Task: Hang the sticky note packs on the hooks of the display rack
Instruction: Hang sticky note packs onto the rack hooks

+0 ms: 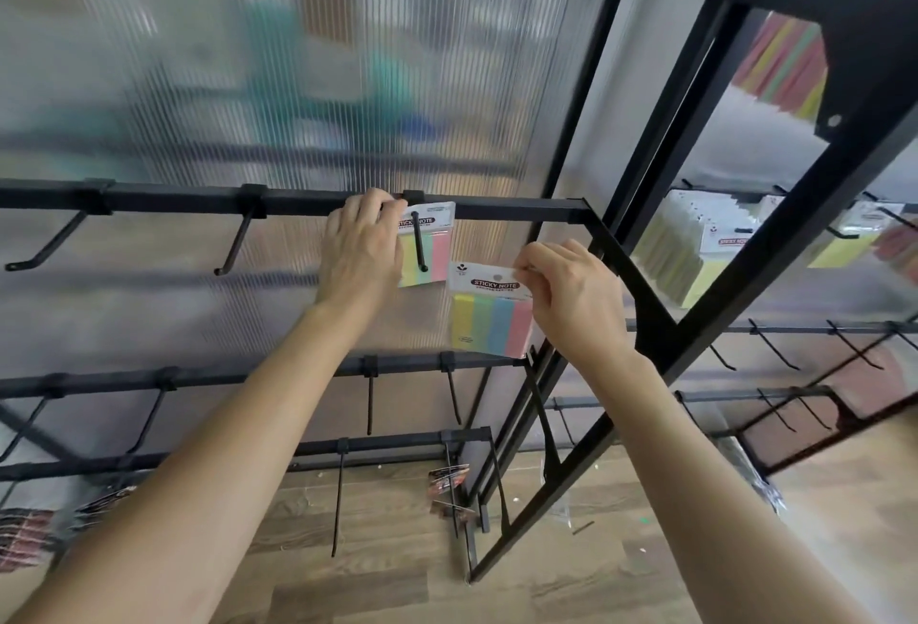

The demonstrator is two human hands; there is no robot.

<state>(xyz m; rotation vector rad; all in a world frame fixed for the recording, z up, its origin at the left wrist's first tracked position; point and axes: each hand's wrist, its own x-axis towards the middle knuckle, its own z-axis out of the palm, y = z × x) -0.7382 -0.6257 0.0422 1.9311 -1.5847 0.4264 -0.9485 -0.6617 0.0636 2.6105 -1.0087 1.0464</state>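
Sticky note packs: two at the hands. The hung pack already sits on a hook of the top rail. The loose pack is held in the air just below and to the right of it, off any hook.
Right hand: pinches the right end of the loose pack's white header card, fingers curled, with the coloured strips hanging below.
Left hand: fingers are curled at the hung pack's upper left corner, up by the rail. It seems to grip and steady that corner, though the fingertips are hidden.
Hook: a black peg that comes forward through the hung pack's header, its tip free.
Step, as judged: threading the loose pack onto the same peg.
Risk: the pinching fingers sit close to the header's middle and could cover the hang hole. A missed tip would bend or tear the card. Pushing hard could shove the hung pack askew.
Writing: "STICKY NOTE" shows on both headers, with a small logo above it on the loose pack. The finer print is unreadable.
Around: empty hooks stand to the left. More packs hang on the neighbouring rack, blurred.
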